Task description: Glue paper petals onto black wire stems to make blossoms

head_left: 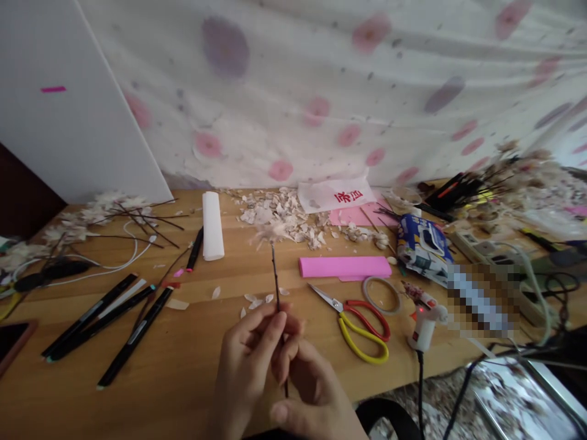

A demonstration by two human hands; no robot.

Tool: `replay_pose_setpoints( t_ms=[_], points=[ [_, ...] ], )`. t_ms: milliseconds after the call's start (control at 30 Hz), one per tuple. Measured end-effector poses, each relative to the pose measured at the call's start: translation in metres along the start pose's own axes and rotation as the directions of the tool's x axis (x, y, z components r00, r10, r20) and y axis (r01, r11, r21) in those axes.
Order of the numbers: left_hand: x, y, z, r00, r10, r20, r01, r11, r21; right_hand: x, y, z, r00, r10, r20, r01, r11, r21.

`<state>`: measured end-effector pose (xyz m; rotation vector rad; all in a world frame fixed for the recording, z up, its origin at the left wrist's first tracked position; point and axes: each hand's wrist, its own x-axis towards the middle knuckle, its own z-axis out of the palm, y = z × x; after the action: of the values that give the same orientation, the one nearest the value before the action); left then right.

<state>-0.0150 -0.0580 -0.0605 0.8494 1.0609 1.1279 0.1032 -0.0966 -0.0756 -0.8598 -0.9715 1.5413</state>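
Observation:
Upright in front of me is a thin dark flower stem (276, 278) topped by a blurred, pale, feathery flower head (273, 233). My left hand (250, 351) pinches it between thumb and fingers, about midway down. Just below, my right hand (312, 382) has its fingers curled at the lower stem, the thumb held apart from them. Scissors (337, 304) with red and yellow handles lie half spread to the right of my hands. A few loose white petals (257, 302) rest on the wood just beyond my left hand.
A heap of pale petals (279, 211) lies at the back. Around are a white paper roll (213, 226), folded pink paper (346, 267), a tape ring (381, 295), black markers (135, 337), finished flowers (68, 229) and a corded glue gun (424, 324) with its light lit.

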Motion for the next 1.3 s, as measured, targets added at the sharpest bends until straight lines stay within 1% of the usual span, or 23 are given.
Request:
replay_pose_setpoints(
  t_ms=[133,200,233,300,367,433,467,500,567,633,667,700,733,767,800,833,900,933,1000,1067,1167,1233,1300],
  points=[
    [0.005,0.002,-0.003,0.995,0.054,-0.079,-0.057,0.998,-0.039,-0.016,-0.005,-0.034,0.978,-0.113,-0.177,0.045,0.936,-0.348],
    [0.006,0.004,-0.004,0.994,0.029,-0.102,-0.04,0.993,-0.113,-0.029,-0.005,-0.057,0.943,-0.112,-0.312,-0.034,0.904,-0.427],
    [0.006,0.005,-0.004,0.995,0.01,-0.101,-0.025,0.989,-0.148,-0.036,-0.006,-0.069,0.866,-0.172,-0.47,-0.071,0.888,-0.455],
    [0.006,0.007,-0.004,0.997,-0.015,-0.079,-0.001,0.982,-0.191,-0.049,-0.01,-0.093,0.652,-0.292,-0.699,-0.185,0.834,-0.52],
    [0.005,0.009,-0.004,0.998,-0.023,-0.05,0.013,0.979,-0.203,-0.057,-0.018,-0.118,0.438,-0.415,-0.797,-0.303,0.767,-0.566],
    [0.005,0.009,-0.003,0.999,-0.03,-0.038,0.022,0.979,-0.205,-0.062,-0.029,-0.142,0.264,-0.472,-0.841,-0.443,0.716,-0.541],
    [0.004,0.01,-0.003,0.999,-0.034,-0.03,0.027,0.978,-0.207,-0.063,-0.035,-0.153,0.206,-0.473,-0.857,-0.527,0.684,-0.505],
    [0.004,0.01,-0.003,0.999,-0.037,-0.02,0.032,0.977,-0.211,-0.064,-0.041,-0.163,0.168,-0.46,-0.872,-0.607,0.649,-0.459],
    [0.003,0.01,-0.003,0.999,-0.041,0.006,0.042,0.974,-0.225,-0.064,-0.05,-0.173,0.147,-0.446,-0.883,-0.681,0.602,-0.417],
    [0.002,0.01,-0.006,0.999,-0.044,0.007,0.044,0.972,-0.231,-0.063,-0.053,-0.169,0.138,-0.452,-0.881,-0.642,0.637,-0.427],
    [0.002,0.009,-0.007,0.999,-0.044,0.004,0.044,0.973,-0.227,-0.061,-0.053,-0.162,0.139,-0.459,-0.877,-0.575,0.684,-0.449],
    [0.002,0.009,-0.008,0.999,-0.043,-0.002,0.041,0.975,-0.219,-0.059,-0.051,-0.153,0.17,-0.444,-0.879,-0.465,0.75,-0.469],
    [0.002,0.008,-0.01,0.999,-0.039,-0.001,0.038,0.978,-0.207,-0.057,-0.049,-0.143,0.243,-0.422,-0.873,-0.307,0.82,-0.483],
    [0.002,0.007,-0.01,0.999,-0.034,0.007,0.035,0.98,-0.195,-0.053,-0.046,-0.131,0.352,-0.397,-0.847,-0.127,0.877,-0.464],
    [0.001,0.006,-0.011,0.999,-0.03,0.024,0.034,0.982,-0.184,-0.048,-0.043,-0.118,0.505,-0.346,-0.791,0.06,0.928,-0.367],
    [0.001,0.005,-0.01,0.999,-0.024,0.04,0.031,0.984,-0.177,-0.043,-0.04,-0.106,0.609,-0.311,-0.73,0.143,0.948,-0.285],
    [-0.001,0.003,-0.008,0.998,-0.022,0.062,0.032,0.986,-0.165,-0.032,-0.034,-0.081,0.748,-0.233,-0.622,0.18,0.973,-0.147],
    [-0.002,0.003,-0.007,0.998,-0.021,0.067,0.031,0.987,-0.158,-0.027,-0.032,-0.069,0.8,-0.193,-0.568,0.177,0.981,-0.084],
    [-0.005,0.002,-0.006,0.998,-0.021,0.061,0.03,0.991,-0.134,-0.02,-0.029,-0.049,0.866,-0.138,-0.48,0.167,0.986,0.017],
    [-0.007,0.0,-0.004,0.999,-0.02,0.044,0.025,0.994,-0.109,-0.015,-0.029,-0.034,0.911,-0.103,-0.4,0.16,0.981,0.113],
    [-0.01,-0.005,-0.001,0.999,-0.047,0.019,0.048,0.994,-0.101,-0.012,-0.031,-0.021,0.975,-0.074,-0.211,0.143,0.932,0.333],
    [-0.012,-0.009,0.005,0.997,-0.071,0.042,0.075,0.992,-0.104,-0.009,-0.033,-0.018,0.991,-0.097,-0.094,0.13,0.882,0.453],
    [-0.015,-0.014,0.012,0.994,-0.062,0.085,0.07,0.992,-0.105,-0.006,-0.031,-0.015,0.992,-0.12,-0.044,0.127,0.875,0.468]
  ],
)
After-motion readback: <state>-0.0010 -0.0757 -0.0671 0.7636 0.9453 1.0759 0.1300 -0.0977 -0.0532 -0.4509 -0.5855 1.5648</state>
